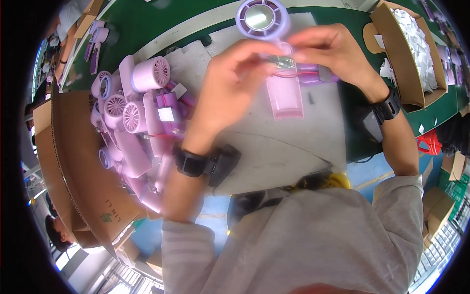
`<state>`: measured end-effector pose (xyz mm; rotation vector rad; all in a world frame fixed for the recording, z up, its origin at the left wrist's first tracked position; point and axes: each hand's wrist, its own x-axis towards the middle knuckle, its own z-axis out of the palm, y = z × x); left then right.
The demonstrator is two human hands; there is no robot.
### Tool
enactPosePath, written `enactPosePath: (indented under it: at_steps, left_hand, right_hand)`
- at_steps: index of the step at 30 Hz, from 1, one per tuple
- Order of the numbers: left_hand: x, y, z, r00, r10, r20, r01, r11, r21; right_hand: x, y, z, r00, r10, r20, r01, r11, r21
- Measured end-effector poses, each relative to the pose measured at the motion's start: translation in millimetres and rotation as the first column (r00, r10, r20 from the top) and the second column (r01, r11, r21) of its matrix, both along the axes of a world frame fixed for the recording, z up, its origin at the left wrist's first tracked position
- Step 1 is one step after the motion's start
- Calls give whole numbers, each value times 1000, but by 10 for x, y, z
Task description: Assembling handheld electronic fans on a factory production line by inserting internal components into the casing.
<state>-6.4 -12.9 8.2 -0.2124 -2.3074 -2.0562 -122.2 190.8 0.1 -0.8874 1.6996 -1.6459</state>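
Cardboard box (81, 127) noted at 9 o'clock, with a heap of pink fan units (129, 147) just beside it. Left hand (225, 90), 12 o'clock: thumb and forefinger at the left of a circuit board (281, 61); blur prevents telling whether this grip is apart or clamped. Handheld fan (285, 95), 1 o'clock, over the pale mat (313, 142): long axis slightly tilted, fan head (258, 19) toward half past 11, handle end toward half past 5. Work judged partway — fan head appears joined to the handle; circuit board and red wires (289, 75) exposed, so securing and covering them seems outstanding. Right hand (333, 51), between 1 and 2 o'clock: fingertips by the board's right side — clamping likewise cannot be confirmed. Box of white slips (415, 46) at 2 o'clock, on the green worktop (142, 19)
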Motion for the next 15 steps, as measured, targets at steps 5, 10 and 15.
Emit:
enactPosePath:
  at_steps: [5, 10, 15]
  left_hand:
    - [6, 3, 3, 1000, -15, -11, 15, 1000, 16]
    - [4, 1, 3, 999, -37, -38, 38, 999, 19]
    - [7, 0, 8, 997, -53, -52, 54, 998, 16]
  right_hand:
    - [-5, 5, 7, 1000, 17, -22, -17, 1000, 4]
    - [13, 7, 14, 1000, 20, 8, -19, 1000, -9]
    - [22, 12, 37, 999, 33, 29, -33, 999, -12]
